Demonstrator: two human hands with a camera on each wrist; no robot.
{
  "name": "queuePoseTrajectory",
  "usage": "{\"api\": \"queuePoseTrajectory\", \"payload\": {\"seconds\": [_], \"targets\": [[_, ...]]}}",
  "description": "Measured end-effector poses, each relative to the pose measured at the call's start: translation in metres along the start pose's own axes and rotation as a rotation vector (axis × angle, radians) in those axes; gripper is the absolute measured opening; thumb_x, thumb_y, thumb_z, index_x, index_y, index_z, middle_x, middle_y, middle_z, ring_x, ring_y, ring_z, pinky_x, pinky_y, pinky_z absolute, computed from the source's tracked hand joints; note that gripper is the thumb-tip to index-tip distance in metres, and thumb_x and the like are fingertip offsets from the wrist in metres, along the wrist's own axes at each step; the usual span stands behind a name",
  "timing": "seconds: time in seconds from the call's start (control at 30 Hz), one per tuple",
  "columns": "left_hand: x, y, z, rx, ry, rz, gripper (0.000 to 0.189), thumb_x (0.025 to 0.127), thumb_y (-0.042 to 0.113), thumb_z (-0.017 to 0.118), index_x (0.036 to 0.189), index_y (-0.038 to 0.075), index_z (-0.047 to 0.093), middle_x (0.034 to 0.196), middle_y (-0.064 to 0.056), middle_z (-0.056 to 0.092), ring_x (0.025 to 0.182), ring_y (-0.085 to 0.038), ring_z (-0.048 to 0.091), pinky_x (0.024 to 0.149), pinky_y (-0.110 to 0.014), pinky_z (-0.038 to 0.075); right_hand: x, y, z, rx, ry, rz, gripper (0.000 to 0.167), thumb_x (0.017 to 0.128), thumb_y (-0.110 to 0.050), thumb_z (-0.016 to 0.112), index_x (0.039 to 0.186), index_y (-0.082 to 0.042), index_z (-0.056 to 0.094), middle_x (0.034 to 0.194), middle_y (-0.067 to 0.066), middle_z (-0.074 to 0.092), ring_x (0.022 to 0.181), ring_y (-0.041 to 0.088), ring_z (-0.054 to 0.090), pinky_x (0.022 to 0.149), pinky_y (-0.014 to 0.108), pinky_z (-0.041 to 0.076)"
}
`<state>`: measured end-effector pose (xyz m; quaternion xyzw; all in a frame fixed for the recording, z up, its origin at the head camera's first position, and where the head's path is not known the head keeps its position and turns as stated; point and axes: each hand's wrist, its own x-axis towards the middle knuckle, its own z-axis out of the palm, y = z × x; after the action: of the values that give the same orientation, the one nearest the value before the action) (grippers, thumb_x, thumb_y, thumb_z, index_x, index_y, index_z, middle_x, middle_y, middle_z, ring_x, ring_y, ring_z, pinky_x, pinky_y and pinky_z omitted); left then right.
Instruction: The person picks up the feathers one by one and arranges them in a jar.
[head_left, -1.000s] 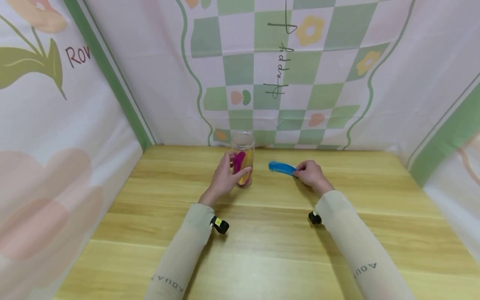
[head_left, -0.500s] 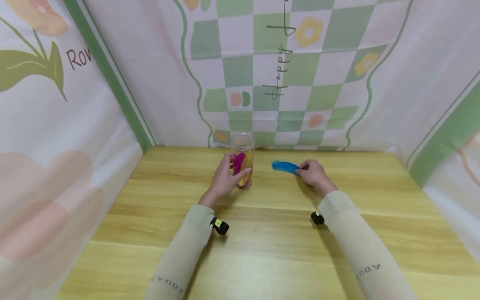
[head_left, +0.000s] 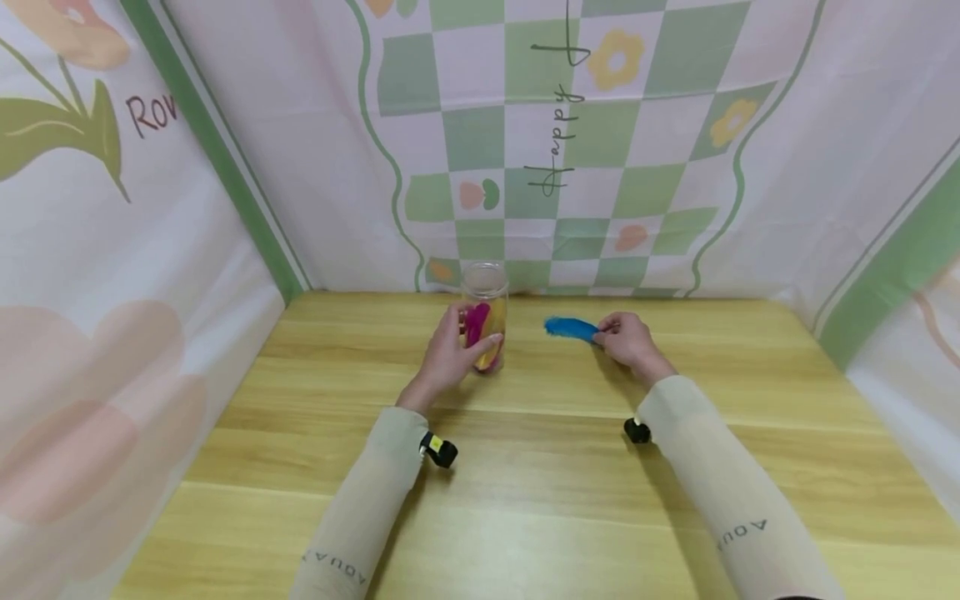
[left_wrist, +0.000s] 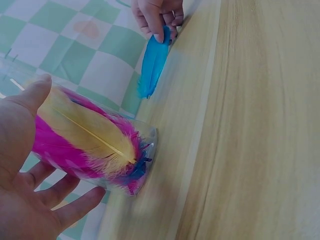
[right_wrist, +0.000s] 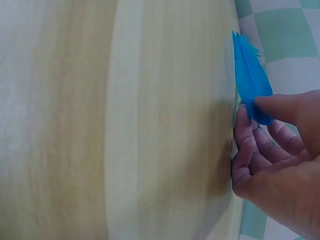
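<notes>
A clear jar [head_left: 486,283] stands upright near the back of the table, its mouth uncovered. Inside it are several feathers, among them magenta ones [left_wrist: 55,145], a yellow one [left_wrist: 90,127] and some dark blue. My left hand [head_left: 448,354] holds the jar from its left side, thumb across the front and fingers round behind. To the right of the jar, my right hand [head_left: 626,340] pinches a bright blue feather [head_left: 570,328] by one end between thumb and forefinger. The feather's other end points left toward the jar, close over the table, as the right wrist view also shows.
The wooden table [head_left: 510,492] ends at a back wall of printed cloth [head_left: 525,192] just behind the jar. More printed cloth hangs at the left [head_left: 112,333] and right sides. A small black camera sits on each wrist.
My right hand has shifted slightly right, away from the jar, carrying the blue feather with it, then a touch upward in view. My left hand and the jar stay put.
</notes>
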<state>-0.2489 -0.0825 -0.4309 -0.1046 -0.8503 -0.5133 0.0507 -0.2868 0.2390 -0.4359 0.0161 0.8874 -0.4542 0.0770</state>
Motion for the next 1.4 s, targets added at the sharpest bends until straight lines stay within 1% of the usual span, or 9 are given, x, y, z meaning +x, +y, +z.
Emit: {"api": "queuePoseTrajectory", "payload": {"seconds": [0.17,0.3,0.53,0.7,0.83,0.93,1.17,1.3,1.4], "targets": [[0.0008,0.0006,-0.0013,0.002,0.007,0.006,0.068,0.092,0.045,0.077,0.142,0.014,0.043,0.130,-0.008,0.056,0.117,-0.026,0.057,0.096,-0.043,0.054,0.0031,-0.0004,0.0001,0.029,-0.001,-0.005,0.022,0.103,-0.010,0.059,0.118,0.007,0.058,0.105,0.017,0.061,0.079,0.017,0.056,0.063,0.024,0.051],[0.0013,0.0007,-0.0018,0.005,0.006,0.005,0.069,0.091,0.046,0.077,0.142,0.014,0.043,0.131,-0.008,0.055,0.117,-0.027,0.057,0.096,-0.043,0.054,0.0048,0.0005,0.0009,0.029,0.008,-0.013,0.024,0.103,-0.010,0.059,0.119,0.008,0.061,0.106,0.018,0.065,0.082,0.018,0.057,0.065,0.024,0.050],[0.0008,-0.0004,-0.0015,0.014,0.004,0.003,0.067,0.092,0.044,0.076,0.141,0.015,0.043,0.130,-0.008,0.055,0.116,-0.026,0.057,0.095,-0.042,0.054,0.0014,0.0005,0.0011,0.060,0.002,-0.023,0.028,0.104,-0.011,0.058,0.123,0.009,0.064,0.107,0.017,0.068,0.088,0.021,0.061,0.068,0.026,0.049],[0.0008,-0.0012,-0.0011,0.012,0.006,0.002,0.068,0.091,0.045,0.077,0.142,0.015,0.043,0.130,-0.008,0.055,0.116,-0.026,0.057,0.095,-0.043,0.054,-0.0005,-0.0001,0.0013,0.092,-0.017,-0.008,0.034,0.105,-0.015,0.057,0.128,0.009,0.061,0.115,0.019,0.065,0.093,0.021,0.060,0.070,0.027,0.050],[0.0007,-0.0011,-0.0010,0.002,0.005,0.002,0.069,0.091,0.046,0.077,0.143,0.015,0.043,0.132,-0.008,0.055,0.118,-0.027,0.057,0.097,-0.043,0.054,-0.0015,-0.0015,0.0017,0.111,-0.027,0.003,0.036,0.105,-0.018,0.056,0.131,0.009,0.059,0.124,0.020,0.060,0.098,0.023,0.054,0.074,0.029,0.047],[0.0005,-0.0013,-0.0010,0.000,0.004,0.000,0.069,0.091,0.045,0.077,0.143,0.015,0.043,0.132,-0.007,0.055,0.118,-0.027,0.057,0.097,-0.043,0.054,-0.0011,-0.0020,0.0021,0.130,-0.027,0.006,0.037,0.105,-0.017,0.057,0.131,0.009,0.058,0.124,0.019,0.060,0.099,0.022,0.054,0.075,0.029,0.047],[0.0003,-0.0015,-0.0006,0.001,0.005,0.001,0.068,0.092,0.045,0.077,0.142,0.015,0.043,0.131,-0.007,0.056,0.116,-0.026,0.058,0.096,-0.043,0.055,-0.0003,-0.0025,0.0036,0.190,-0.032,0.024,0.038,0.105,-0.017,0.057,0.133,0.010,0.055,0.122,0.021,0.064,0.098,0.020,0.062,0.073,0.026,0.047],[0.0003,-0.0019,-0.0004,0.002,0.005,0.001,0.069,0.091,0.046,0.076,0.143,0.015,0.043,0.131,-0.007,0.056,0.117,-0.026,0.058,0.096,-0.043,0.054,0.0008,-0.0022,0.0044,0.214,-0.025,0.029,0.038,0.105,-0.016,0.058,0.133,0.009,0.055,0.121,0.018,0.062,0.097,0.019,0.064,0.075,0.025,0.050],[0.0004,-0.0021,-0.0002,0.004,0.004,0.001,0.069,0.092,0.047,0.076,0.143,0.015,0.043,0.131,-0.007,0.056,0.118,-0.026,0.057,0.097,-0.043,0.054,0.0019,-0.0010,0.0040,0.233,-0.019,0.032,0.036,0.105,-0.016,0.059,0.131,0.009,0.056,0.118,0.014,0.063,0.096,0.016,0.065,0.078,0.025,0.052]]}}
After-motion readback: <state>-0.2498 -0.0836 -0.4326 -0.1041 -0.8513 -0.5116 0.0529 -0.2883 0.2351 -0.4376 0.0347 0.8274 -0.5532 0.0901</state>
